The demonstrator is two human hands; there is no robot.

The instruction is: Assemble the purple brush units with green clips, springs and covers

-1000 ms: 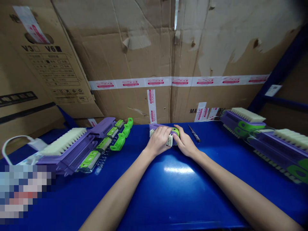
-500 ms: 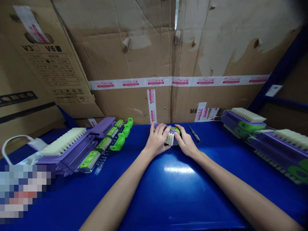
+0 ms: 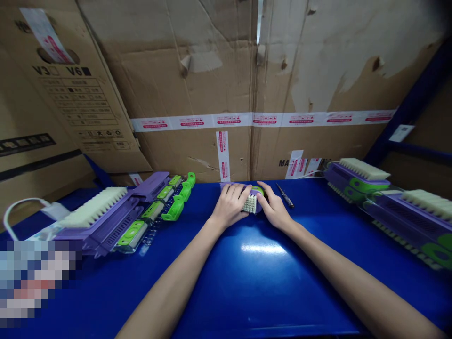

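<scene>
A purple and green brush unit with cream bristles [image 3: 250, 204] lies on the blue tabletop [image 3: 226, 292], near its back edge. My left hand [image 3: 229, 202] is wrapped over its left part, with the fingers across the top. On the unit's right end, by the green part, rests my right hand [image 3: 273, 205], its thumb against the side and its fingers curled round the far edge. Much of the unit is hidden under the hands. Just right of my right hand lies a slim screwdriver-like tool [image 3: 284, 195].
At left are purple housings [image 3: 109, 226] with a bristle block [image 3: 93, 207], green parts [image 3: 178, 203] and a white plug with cable [image 3: 54, 211]. Two similar brush units [image 3: 360, 179] stand at right. Cardboard [image 3: 194, 89] walls the back. A blurred patch covers the lower left.
My left hand's fingers have shifted slightly over the brush unit, and the unit has turned a little. My right hand stays at its right end with a small thumb shift.
</scene>
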